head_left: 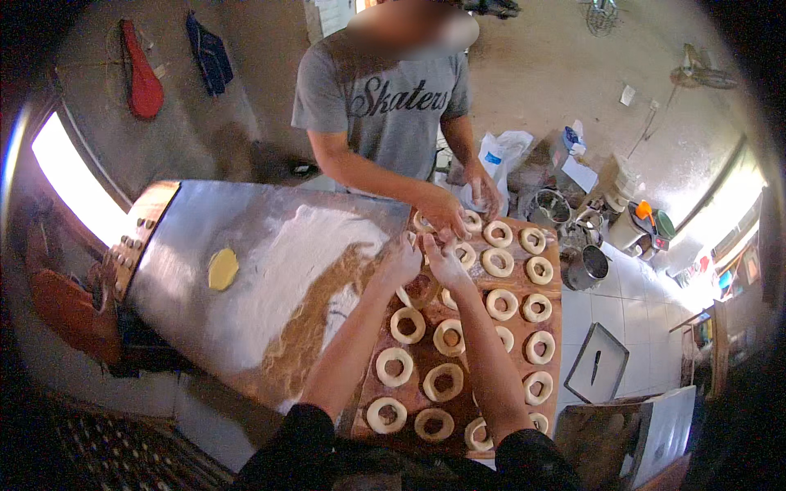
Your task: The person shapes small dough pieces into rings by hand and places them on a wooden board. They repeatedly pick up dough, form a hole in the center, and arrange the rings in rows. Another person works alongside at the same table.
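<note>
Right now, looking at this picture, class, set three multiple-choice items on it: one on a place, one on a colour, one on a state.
1. Where do the dough rings lie?
A. on the wooden board
B. on the floured metal table
C. on the tiled floor

2. What colour is the flat disc lying alone on the table?
A. red
B. yellow
C. blue

3. What are the wearer's hands doing?
A. hanging at the sides
B. holding a knife
C. reaching over the board's far end among the rings

Answers:
1. A, the rings sit in rows on the brown board.
2. B, the disc is pale yellow against the grey metal.
3. C, the left hand and right hand are together by the upper rings, near another person's hands.
</note>
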A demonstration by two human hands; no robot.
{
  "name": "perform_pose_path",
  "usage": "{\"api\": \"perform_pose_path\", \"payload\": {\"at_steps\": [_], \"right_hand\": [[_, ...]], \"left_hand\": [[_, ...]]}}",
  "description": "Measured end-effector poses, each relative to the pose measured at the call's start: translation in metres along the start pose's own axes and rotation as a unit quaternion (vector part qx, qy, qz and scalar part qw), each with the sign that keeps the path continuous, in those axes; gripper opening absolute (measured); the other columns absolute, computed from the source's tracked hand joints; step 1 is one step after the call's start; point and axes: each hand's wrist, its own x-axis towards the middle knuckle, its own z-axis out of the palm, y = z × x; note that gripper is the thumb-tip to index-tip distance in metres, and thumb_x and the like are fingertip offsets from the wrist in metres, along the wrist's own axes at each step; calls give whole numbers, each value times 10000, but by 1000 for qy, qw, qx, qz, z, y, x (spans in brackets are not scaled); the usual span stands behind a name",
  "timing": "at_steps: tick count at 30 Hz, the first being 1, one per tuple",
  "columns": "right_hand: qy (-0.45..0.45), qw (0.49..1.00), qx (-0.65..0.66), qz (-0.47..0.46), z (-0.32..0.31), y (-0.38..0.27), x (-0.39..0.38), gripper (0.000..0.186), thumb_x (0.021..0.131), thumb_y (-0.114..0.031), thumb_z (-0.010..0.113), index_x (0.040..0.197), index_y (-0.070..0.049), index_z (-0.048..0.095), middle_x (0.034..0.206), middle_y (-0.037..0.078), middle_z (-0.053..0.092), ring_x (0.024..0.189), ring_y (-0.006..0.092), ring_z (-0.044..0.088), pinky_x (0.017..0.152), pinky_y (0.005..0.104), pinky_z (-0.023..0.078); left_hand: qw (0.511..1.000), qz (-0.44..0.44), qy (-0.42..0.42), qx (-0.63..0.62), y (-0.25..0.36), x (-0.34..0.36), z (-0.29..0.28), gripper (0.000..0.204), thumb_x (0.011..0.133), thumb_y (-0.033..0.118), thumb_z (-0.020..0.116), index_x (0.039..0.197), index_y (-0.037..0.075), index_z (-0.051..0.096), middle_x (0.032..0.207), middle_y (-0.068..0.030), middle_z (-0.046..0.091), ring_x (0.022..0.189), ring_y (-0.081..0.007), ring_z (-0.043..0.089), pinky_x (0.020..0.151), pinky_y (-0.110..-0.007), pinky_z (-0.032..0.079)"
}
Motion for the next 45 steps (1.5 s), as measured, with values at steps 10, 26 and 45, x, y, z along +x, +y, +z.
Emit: {"api": "perform_pose_path", "payload": {"at_steps": [10, 26, 45], "right_hand": [[105, 913, -385, -77, 34, 19, -27, 497, 935, -216, 570, 1401, -93, 449, 1163, 197, 675, 1030, 362, 675, 882, 628, 452], [105, 960, -213, -145, -124, 47, -176, 549, 931, -302, 661, 1346, 14, 490, 1263, 250, 588, 1176, 436, 571, 964, 465, 480], [244, 910, -159, 295, -158, 176, -407, 776, 1041, -627, 324, 1075, 70, 663, 1062, 262, 705, 1065, 428, 654, 950, 455, 481]], "left_hand": [[961, -140, -158, 177, -5, -31, -29, 855, 810, 288, 700, 1549, 166, 286, 1537, -274, 380, 1421, -429, 404, 1145, -584, 340], [993, -40, 103, 40, -20, -165, -75, 629, 927, 301, 677, 1471, 84, 447, 1284, -228, 608, 1234, -405, 571, 1021, -481, 462], [987, -93, -45, 125, -14, -321, -43, 522, 1041, 421, 472, 1098, -91, 556, 1013, -365, 652, 926, -512, 652, 814, -584, 509]]}}
